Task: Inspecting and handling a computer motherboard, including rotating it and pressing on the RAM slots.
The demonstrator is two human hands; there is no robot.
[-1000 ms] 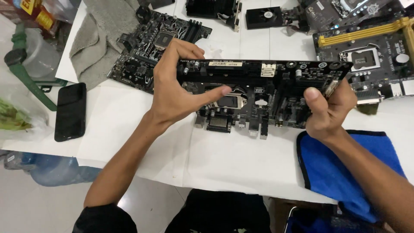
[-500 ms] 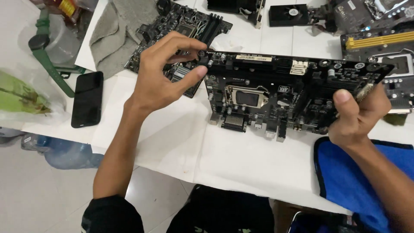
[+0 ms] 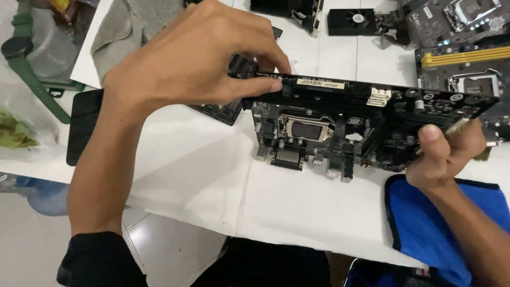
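A black circuit board (image 3: 340,125) is held tilted up above the white desk (image 3: 212,175), its lower edge close to the surface. The left hand (image 3: 196,58) pinches the board's top left edge between thumb and fingers; the right hand (image 3: 443,154) grips its right end. Just right of the board lies a blue cloth (image 3: 451,218). Behind the board sit more circuit boards (image 3: 467,58); left of it, a grey cloth (image 3: 133,26) and a black phone (image 3: 82,125)

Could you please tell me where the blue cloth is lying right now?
In the head view, the blue cloth with dark edging lies at the lower right on the white table, under the right hand and just below the black motherboard.
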